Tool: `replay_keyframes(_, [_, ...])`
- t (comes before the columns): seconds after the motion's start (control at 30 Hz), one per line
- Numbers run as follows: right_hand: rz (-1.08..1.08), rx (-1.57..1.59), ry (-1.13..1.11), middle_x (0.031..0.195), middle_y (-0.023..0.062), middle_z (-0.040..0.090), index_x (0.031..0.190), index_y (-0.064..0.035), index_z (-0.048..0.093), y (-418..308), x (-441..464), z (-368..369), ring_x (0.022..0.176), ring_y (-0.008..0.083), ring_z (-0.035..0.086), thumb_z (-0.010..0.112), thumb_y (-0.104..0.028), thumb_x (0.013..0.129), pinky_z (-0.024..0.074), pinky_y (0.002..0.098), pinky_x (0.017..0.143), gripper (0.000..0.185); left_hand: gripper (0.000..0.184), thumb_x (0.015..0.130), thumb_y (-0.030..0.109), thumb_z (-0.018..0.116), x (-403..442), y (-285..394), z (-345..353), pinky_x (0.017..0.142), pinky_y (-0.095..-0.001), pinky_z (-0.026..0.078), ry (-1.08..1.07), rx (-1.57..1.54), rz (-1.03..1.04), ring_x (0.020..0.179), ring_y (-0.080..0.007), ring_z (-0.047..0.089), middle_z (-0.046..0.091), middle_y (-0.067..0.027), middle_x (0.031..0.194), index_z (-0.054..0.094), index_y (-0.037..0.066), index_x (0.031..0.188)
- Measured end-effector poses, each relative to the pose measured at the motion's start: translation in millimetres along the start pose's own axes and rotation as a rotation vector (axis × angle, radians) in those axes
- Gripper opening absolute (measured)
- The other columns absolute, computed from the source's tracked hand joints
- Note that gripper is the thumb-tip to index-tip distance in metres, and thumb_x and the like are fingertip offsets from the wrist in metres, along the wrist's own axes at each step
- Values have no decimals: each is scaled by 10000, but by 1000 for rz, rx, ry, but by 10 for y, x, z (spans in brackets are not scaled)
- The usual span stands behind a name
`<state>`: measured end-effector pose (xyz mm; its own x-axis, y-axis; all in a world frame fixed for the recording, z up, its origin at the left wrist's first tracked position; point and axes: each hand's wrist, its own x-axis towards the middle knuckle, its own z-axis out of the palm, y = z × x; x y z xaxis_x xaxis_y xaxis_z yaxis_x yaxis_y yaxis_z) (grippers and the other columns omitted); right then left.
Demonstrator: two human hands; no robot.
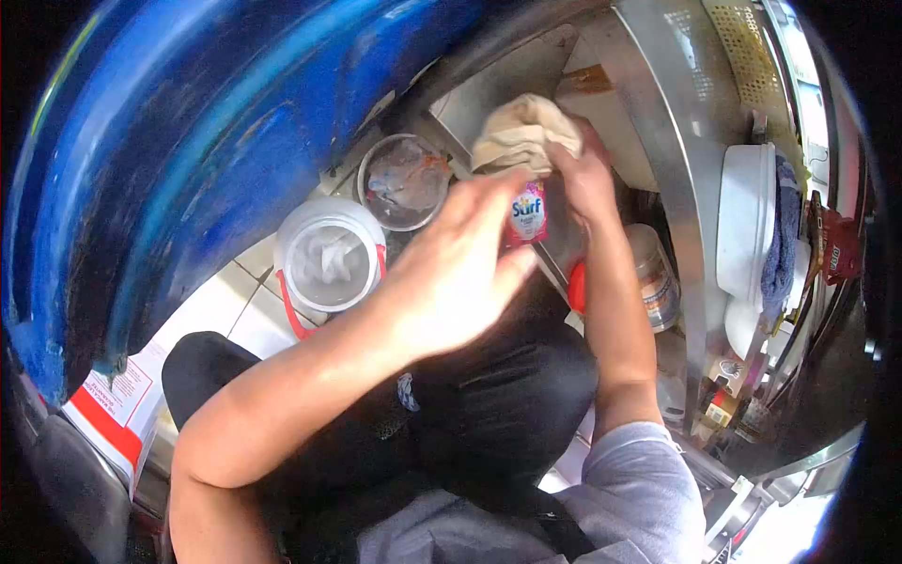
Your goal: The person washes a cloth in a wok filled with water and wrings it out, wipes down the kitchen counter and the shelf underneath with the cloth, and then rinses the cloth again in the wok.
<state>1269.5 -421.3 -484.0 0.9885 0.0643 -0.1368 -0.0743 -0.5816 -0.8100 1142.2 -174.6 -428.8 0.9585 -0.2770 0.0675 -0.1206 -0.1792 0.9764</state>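
A crumpled cream cloth point(526, 134) is gripped by my right hand point(584, 179) at the upper middle. My left hand point(460, 258) is raised just below and left of it, thumb apart from the fingers, with nothing seen between them. Beyond its fingertips stands a pink and white Surf packet point(528, 214), partly covered by that hand. To the left is a white bucket point(329, 209) with a red handle and some white, crumpled content. A clear round container point(406, 226) with a greyish, reddish content sits behind the bucket.
A large blue drum point(216, 169) fills the upper left. On the right are a metal shelf edge point(684, 188), a clear jar point(655, 282), a white tub point(742, 226) and a dark blue cloth point(780, 240). A red and white sack point(117, 414) lies at lower left.
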Motion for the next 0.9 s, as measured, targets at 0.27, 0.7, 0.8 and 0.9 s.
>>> replay_keyframes(0.27, [-175, -307, 165, 1173, 159, 651, 1295, 9, 553, 215, 1162, 470, 1084, 259, 623, 619, -160, 906, 474, 354, 961, 429, 507, 869, 163, 687, -630, 501, -940, 986, -407, 482, -366, 82, -125, 1178, -380, 588, 601, -199, 1250, 553, 22, 1338])
replay_keyframes(0.7, [131, -758, 215, 1152, 169, 657, 1275, 11, 560, 1166, 1990, 860, 1074, 296, 634, 602, -182, 933, 482, 382, 954, 395, 404, 923, 93, 623, -1530, 463, -974, 941, -360, 490, -122, -141, -608, 1096, -261, 620, 602, -164, 1274, 558, 8, 1312])
replay_keyframes(0.8, [98, -730, 239, 1148, 171, 658, 1270, 12, 562, 1071, 2022, 763, 1072, 305, 636, 599, -188, 939, 484, 388, 953, 388, 378, 912, 91, 633, -1516, 491, -1011, 937, -358, 499, -14, -256, -704, 1076, -251, 637, 645, -161, 1197, 584, -12, 1272])
replay_keyframes(0.9, [8, -663, 281, 1143, 173, 659, 1265, 12, 563, 833, 1978, 647, 1070, 314, 639, 595, -193, 945, 486, 395, 952, 381, 356, 917, 66, 613, -1283, 399, -1010, 947, -339, 501, -88, -187, -576, 1052, -201, 661, 682, -118, 1144, 593, -13, 1263])
